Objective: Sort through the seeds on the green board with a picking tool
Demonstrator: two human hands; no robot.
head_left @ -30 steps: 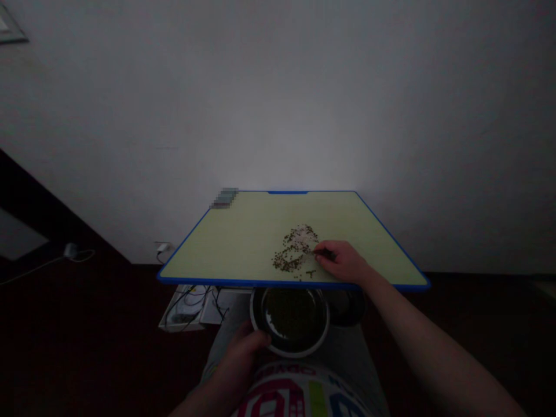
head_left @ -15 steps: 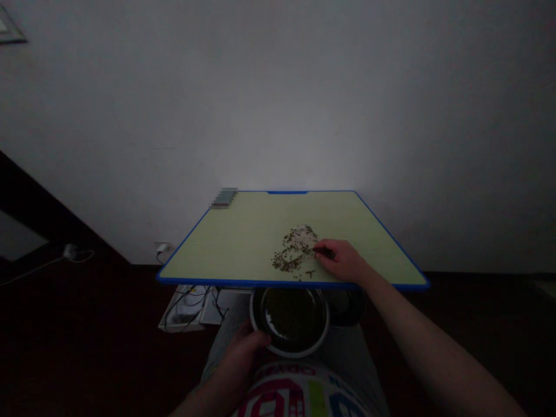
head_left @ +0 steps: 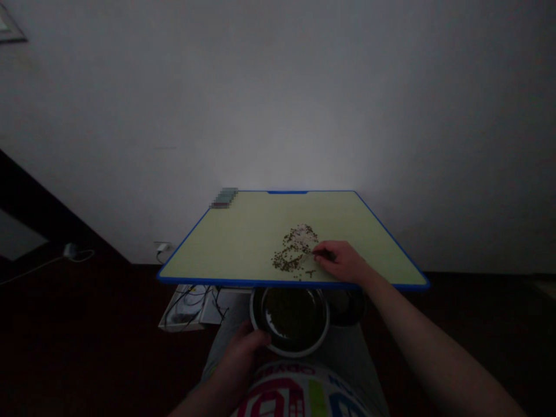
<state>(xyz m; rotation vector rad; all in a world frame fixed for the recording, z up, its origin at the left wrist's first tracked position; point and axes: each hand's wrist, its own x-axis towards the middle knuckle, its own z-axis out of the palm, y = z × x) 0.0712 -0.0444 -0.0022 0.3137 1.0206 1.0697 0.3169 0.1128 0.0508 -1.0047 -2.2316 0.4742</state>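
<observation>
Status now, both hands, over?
Left hand on bowl rim. Right hand at scattered grains, fingertips pinched. No obstruction seen between them.

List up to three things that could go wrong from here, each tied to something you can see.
The bowl might tip if the left hand loosens its grip, as only that hand is seen holding its rim.

Some grains lie close to the near edge of the board, so a careless brush of the right hand could knock them off.

The light is dim, so small dark and pale grains could be mixed up.
</observation>
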